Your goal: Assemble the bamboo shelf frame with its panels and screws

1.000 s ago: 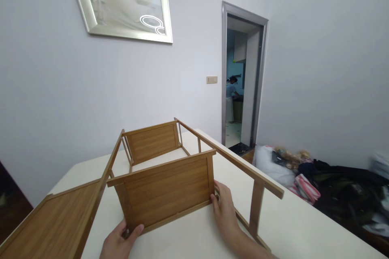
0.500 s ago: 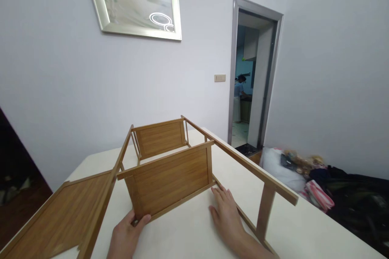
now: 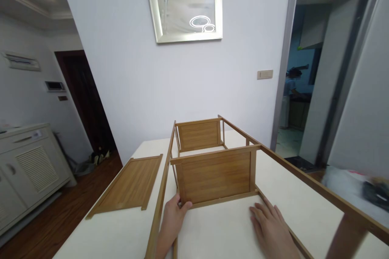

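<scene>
A wooden shelf frame (image 3: 271, 157) lies on its side on the white table (image 3: 215, 232), with two panels standing upright across it. My left hand (image 3: 174, 220) grips the lower left corner of the nearer shelf panel (image 3: 217, 176), thumb on its bottom edge. Close to that panel's lower right corner, my right hand (image 3: 273, 228) rests by the frame's lower rail with its fingers stretched out; it holds nothing I can see. The farther shelf panel (image 3: 199, 134) spans the frame's back end. A loose wooden panel (image 3: 129, 182) lies flat on the table, left of the frame.
Behind the table is a wall with a framed picture (image 3: 188, 40) and a switch plate (image 3: 265, 74). Through the doorway (image 3: 284, 60) at right, a person (image 3: 290, 87) stands at a counter. A white cabinet (image 3: 33, 170) stands at far left; a white bundle (image 3: 343, 184) lies at right.
My view has turned left, so the frame and doorway sit farther right and the cabinet shows. My left hand keeps its hold at the panel's corner; my right hand remains by the lower rail.
</scene>
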`<state>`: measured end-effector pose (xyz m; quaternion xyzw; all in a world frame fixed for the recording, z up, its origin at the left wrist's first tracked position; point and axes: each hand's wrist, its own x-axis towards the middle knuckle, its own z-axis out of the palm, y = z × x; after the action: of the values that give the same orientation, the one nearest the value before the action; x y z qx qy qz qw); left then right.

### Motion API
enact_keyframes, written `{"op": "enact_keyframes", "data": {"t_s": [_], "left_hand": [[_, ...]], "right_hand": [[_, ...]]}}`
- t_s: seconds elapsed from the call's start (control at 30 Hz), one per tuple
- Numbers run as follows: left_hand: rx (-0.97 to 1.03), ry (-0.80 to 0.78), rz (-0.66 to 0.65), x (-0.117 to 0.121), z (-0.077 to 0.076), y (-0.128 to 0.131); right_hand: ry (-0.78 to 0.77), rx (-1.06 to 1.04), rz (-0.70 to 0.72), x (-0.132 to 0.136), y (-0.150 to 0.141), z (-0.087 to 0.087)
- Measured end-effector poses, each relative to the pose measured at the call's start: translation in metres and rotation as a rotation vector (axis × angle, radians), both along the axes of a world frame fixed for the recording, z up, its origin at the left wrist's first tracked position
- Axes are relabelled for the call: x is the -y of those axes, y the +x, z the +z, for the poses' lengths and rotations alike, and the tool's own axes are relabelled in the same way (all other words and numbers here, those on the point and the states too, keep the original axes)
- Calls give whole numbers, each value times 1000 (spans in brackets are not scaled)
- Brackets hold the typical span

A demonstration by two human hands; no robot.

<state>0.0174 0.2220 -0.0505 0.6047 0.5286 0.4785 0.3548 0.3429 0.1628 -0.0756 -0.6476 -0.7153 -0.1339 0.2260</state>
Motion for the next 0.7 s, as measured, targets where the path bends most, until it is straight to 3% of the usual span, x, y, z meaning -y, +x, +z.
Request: {"op": "enact_keyframes", "data": {"t_s": [0.7], "left_hand": [[-155,-29,95,5,5,2]], "right_hand": [[61,45,9,0,2,-6]]}}
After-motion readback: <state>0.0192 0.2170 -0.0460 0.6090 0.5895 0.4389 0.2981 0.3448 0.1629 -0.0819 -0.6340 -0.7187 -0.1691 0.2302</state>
